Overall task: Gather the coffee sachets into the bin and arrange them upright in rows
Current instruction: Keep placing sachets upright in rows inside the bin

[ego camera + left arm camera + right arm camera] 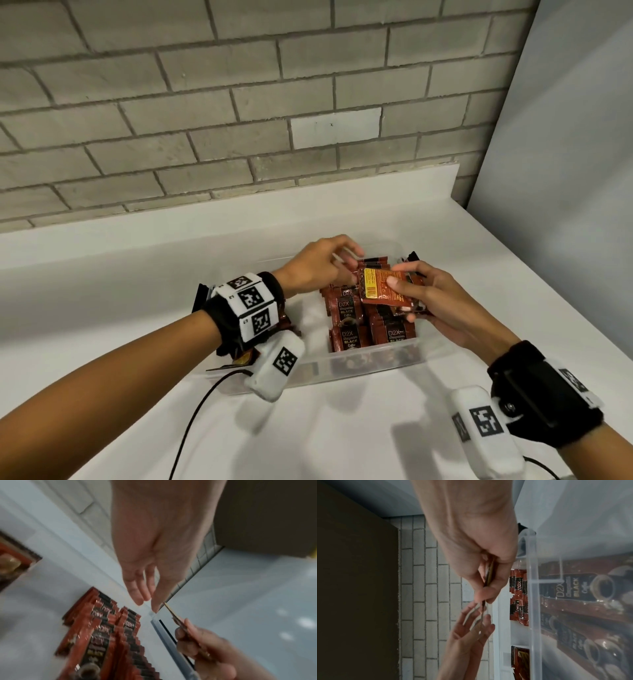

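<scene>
The bin [373, 359] sits on the table [102, 274] before the brick wall [205, 102]. Sachets [349, 313] stand in rows inside it; loose sachets [239, 359] lie left, outside.

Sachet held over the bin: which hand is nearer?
Right. The right hand pinches the sachet between thumb and fingers; the left hand, fingers relaxed, is just beside its far-left corner above the bin.

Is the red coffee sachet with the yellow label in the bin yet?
Not yet. The red coffee sachet with the yellow label is pinched in the right hand above the clear plastic bin.
</scene>
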`<state>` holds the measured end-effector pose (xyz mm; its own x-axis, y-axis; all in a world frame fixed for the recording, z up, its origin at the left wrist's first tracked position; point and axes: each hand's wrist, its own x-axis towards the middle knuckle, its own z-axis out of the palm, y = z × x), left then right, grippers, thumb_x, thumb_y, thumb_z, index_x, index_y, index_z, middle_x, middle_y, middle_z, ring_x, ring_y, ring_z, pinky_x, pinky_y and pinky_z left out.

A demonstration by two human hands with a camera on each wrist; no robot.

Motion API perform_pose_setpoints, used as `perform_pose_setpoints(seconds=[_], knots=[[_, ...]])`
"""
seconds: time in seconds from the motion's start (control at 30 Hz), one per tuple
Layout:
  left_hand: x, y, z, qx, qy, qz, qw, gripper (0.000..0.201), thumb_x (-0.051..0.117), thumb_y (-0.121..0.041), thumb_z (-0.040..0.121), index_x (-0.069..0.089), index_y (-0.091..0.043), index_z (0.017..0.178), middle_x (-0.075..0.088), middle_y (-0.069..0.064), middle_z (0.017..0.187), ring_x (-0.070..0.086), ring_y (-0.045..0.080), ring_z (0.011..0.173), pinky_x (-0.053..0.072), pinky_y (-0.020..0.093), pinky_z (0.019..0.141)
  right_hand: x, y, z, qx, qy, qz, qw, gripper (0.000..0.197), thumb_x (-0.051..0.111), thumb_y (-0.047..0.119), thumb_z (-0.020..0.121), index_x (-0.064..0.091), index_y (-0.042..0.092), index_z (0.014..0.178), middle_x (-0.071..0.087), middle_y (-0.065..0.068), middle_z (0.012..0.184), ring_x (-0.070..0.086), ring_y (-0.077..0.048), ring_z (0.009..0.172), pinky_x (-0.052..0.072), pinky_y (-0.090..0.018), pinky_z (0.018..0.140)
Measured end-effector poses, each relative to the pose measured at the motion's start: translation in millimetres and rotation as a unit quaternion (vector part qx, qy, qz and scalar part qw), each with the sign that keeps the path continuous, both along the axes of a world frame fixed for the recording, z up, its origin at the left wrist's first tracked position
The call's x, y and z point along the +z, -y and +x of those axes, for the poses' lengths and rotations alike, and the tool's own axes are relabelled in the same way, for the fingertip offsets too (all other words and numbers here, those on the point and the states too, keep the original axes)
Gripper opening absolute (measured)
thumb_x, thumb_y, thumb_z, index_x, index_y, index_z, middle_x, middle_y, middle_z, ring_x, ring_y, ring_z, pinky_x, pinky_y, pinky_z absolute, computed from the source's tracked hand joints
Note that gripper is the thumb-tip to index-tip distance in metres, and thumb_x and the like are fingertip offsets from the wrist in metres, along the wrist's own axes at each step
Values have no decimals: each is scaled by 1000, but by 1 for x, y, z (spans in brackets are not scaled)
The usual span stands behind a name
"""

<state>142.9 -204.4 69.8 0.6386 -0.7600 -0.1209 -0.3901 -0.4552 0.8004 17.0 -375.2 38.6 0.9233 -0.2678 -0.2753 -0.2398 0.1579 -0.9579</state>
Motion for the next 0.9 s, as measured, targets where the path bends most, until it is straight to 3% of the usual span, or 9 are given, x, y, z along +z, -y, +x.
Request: perform_pose_setpoints(seconds=[0.13, 0.27, 0.37, 0.43, 0.53, 0.6, 0.7, 0.83, 0.9], knots=[[1, -3, -8, -116, 170, 36, 978, 57, 75, -7, 75, 50, -26, 123, 40, -3, 117, 42, 14, 111, 47, 27, 93, 0, -5, 6, 3, -23, -7, 1000, 37, 72, 19, 82, 59, 10, 116, 65, -12, 93, 54, -11, 56, 41, -18, 42], [-6, -8, -12, -171, 189, 81, 964, 64, 81, -22, 72, 48, -26, 127, 38, -2, 123, 31, 14, 117, 36, 28, 98, -2, -9, 10, -3, -41, -16, 999, 40, 75, 19, 80, 54, 6, 112, 63, -12, 83, 49, -8, 46, 39, -18, 38], [-8, -11, -15, -174, 177, 70, 966, 59, 78, -31, 77, 48, -24, 127, 51, -2, 121, 44, 12, 114, 41, 24, 95, -4, -10, 11, -9, -47, -18, 999, 42, 75, 22, 81, 49, 5, 110, 61, -11, 82, 47, -9, 48, 38, -18, 38], [-8, -12, -16, -149, 161, 22, 975, 45, 73, -26, 83, 54, -18, 123, 65, -1, 110, 59, 9, 101, 48, 20, 87, -4, -12, 11, -12, -31, -13, 999, 39, 70, 27, 84, 49, 4, 107, 60, -10, 84, 48, -9, 49, 39, -18, 40], [-10, -11, -14, -106, 151, -35, 982, 22, 66, -16, 89, 65, -10, 110, 72, 2, 99, 66, 2, 83, 49, 10, 77, -2, -13, 11, -20, -5, -5, 1000, 33, 57, 35, 92, 51, 5, 104, 64, -5, 82, 53, -7, 49, 43, -18, 44], [-13, -10, -12, -53, 117, -55, 990, 15, 64, -11, 90, 68, -7, 103, 73, 3, 92, 67, 4, 76, 52, 13, 76, -1, -12, 11, -23, -2, -6, 1000, 31, 51, 37, 96, 53, 7, 104, 64, -6, 89, 58, -7, 54, 47, -19, 47], [-17, -10, -8, 41, -15, -74, 996, 9, 64, -3, 88, 67, 1, 96, 70, 8, 80, 68, 12, 65, 59, 23, 70, -3, -6, 10, -24, -11, -24, 999, 24, 47, 26, 101, 56, 7, 110, 64, -10, 104, 64, -15, 74, 51, -24, 50], [-22, -11, -3, 92, -198, 25, 976, 7, 62, 1, 88, 65, 6, 93, 70, 16, 82, 70, 18, 67, 59, 23, 69, -7, 2, 8, -33, -12, -45, 998, 20, 45, 11, 100, 60, 15, 112, 66, -10, 110, 67, -23, 93, 57, -34, 74], [-27, -9, -3, 96, -251, 94, 959, 13, 62, 2, 87, 64, 10, 98, 71, 21, 91, 71, 19, 70, 59, 22, 70, -6, 4, 6, -29, -3, -65, 997, 19, 47, 9, 99, 60, 16, 112, 66, -7, 105, 66, -16, 84, 53, -22, 61]])
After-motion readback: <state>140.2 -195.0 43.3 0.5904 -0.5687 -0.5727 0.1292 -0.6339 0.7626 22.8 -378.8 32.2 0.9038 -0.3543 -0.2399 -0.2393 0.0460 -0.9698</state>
